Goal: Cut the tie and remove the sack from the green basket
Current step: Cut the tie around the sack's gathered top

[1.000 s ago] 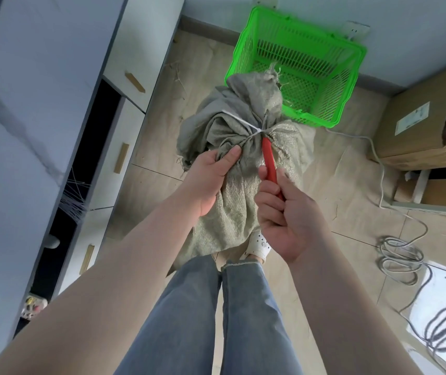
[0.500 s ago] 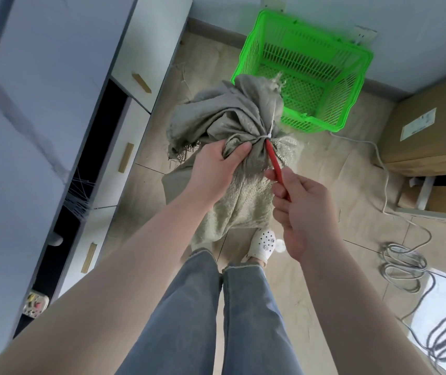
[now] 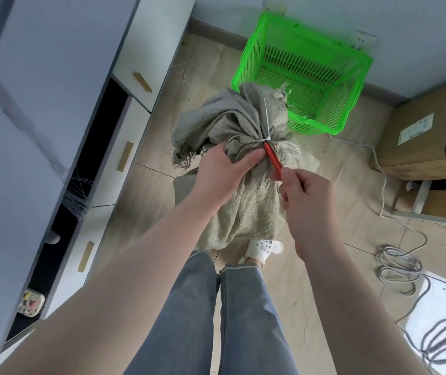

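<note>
A grey-green woven sack [image 3: 246,204] hangs in front of my legs, outside the green basket [image 3: 305,74], which stands empty on the floor by the far wall. A white zip tie [image 3: 266,131] cinches the sack's neck, its tail pointing up. My left hand [image 3: 221,174] grips the bunched neck just below the tie. My right hand [image 3: 308,201] holds a red-handled cutter [image 3: 273,161] whose tip touches the tie's loop. The blades are hidden by the fabric.
White cabinets with drawers [image 3: 124,131] line the left side. Cardboard boxes [image 3: 427,133] stand at the right. Grey cables [image 3: 397,269] coil on the floor at the right. My white shoe [image 3: 261,247] shows under the sack.
The sack has turned in my left hand, so the tie's tail swung from pointing left to pointing up. My right hand drew back a little along the cutter.
</note>
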A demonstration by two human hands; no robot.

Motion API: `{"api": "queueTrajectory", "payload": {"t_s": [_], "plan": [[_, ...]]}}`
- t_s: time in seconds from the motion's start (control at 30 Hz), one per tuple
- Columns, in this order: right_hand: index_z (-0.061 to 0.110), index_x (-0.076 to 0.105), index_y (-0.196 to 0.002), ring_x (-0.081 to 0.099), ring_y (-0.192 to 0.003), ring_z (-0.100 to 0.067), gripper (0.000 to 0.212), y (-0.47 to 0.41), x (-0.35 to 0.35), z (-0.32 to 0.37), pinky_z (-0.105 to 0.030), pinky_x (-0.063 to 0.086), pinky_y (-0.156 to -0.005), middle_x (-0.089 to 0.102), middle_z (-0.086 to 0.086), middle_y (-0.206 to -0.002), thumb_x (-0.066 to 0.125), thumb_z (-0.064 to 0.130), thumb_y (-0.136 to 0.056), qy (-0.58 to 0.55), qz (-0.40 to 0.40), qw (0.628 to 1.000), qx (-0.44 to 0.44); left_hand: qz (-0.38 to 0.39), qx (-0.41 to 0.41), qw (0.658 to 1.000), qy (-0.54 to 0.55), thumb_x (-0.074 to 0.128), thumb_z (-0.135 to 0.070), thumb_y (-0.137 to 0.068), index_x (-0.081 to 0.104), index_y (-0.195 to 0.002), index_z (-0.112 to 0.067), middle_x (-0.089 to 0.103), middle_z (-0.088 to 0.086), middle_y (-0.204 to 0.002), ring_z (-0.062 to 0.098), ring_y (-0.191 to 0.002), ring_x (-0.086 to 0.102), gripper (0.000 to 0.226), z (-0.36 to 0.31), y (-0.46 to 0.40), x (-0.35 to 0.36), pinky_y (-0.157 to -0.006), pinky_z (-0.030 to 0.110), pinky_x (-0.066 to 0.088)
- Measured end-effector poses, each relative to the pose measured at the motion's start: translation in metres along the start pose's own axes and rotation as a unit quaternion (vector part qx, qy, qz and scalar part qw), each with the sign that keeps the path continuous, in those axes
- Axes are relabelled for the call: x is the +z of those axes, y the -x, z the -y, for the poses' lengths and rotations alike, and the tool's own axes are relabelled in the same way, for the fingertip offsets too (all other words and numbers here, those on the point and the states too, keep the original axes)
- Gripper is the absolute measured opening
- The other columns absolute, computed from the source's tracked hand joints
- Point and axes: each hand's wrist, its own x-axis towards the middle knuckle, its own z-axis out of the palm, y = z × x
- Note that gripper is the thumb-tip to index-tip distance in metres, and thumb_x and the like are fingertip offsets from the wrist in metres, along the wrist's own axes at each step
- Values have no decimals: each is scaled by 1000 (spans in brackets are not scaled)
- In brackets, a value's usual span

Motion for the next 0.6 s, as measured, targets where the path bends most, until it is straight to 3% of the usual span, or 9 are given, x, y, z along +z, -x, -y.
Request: {"api": "queueTrajectory", "payload": {"t_s": [0.07,0.2,0.3,0.4,0.47,0.53,0.6], "plan": [[16,71,-82,33,-48,-10,29,-1,0,-1,-29,29,-51,42,6,-56,50,26,-99,-53,8,998,33,-6,-1,1000,-2,71,-38,-81,69,-101,-16,74,-3,-93,16,-90,69,29,1,-2,2,-86,42,56],[11,71,-83,27,-42,-5,31,-4,-4,0,-15,24,-40,41,5,-57,49,23,-101,-140,32,983,111,-24,0,1000,-6,70,-24,-85,48,-112,-15,65,-3,-99,14,-92,64,36,-2,-3,4,-86,42,55],[8,70,-86,25,-40,-3,30,-7,-9,2,-14,22,-36,41,5,-58,50,23,-101,-175,50,972,145,-12,89,996,-16,68,-16,-88,28,-127,-17,56,-5,-103,-1,-76,59,56,-1,-1,0,-76,21,51],[8,70,-84,24,-41,-4,30,-8,-12,5,-14,21,-36,41,4,-59,50,23,-101,-183,57,969,158,32,194,979,-50,59,-8,-93,13,-148,-26,46,-9,-133,-10,-67,44,75,1,-2,-3,-69,-2,38],[7,70,-84,23,-41,-4,30,-9,-12,7,-14,20,-35,41,3,-59,50,23,-101,-193,61,965,166,61,219,969,-96,55,-9,-96,21,-150,-32,50,-16,-120,-5,-69,40,68,1,-3,-5,-71,-2,37],[5,69,-85,22,-40,-3,30,-10,-10,8,-13,19,-34,40,4,-58,49,22,-101,-216,62,958,176,48,208,968,-135,56,-15,-96,43,-140,-30,63,-14,-105,5,-71,53,48,0,-6,-6,-68,9,43],[4,67,-86,22,-40,-3,30,-9,-9,8,-13,19,-34,39,5,-56,48,22,-102,-241,62,952,180,-5,182,971,-154,62,-23,-92,55,-121,-22,61,-19,-90,-8,-76,56,30,0,-8,-5,-66,11,39]]}}
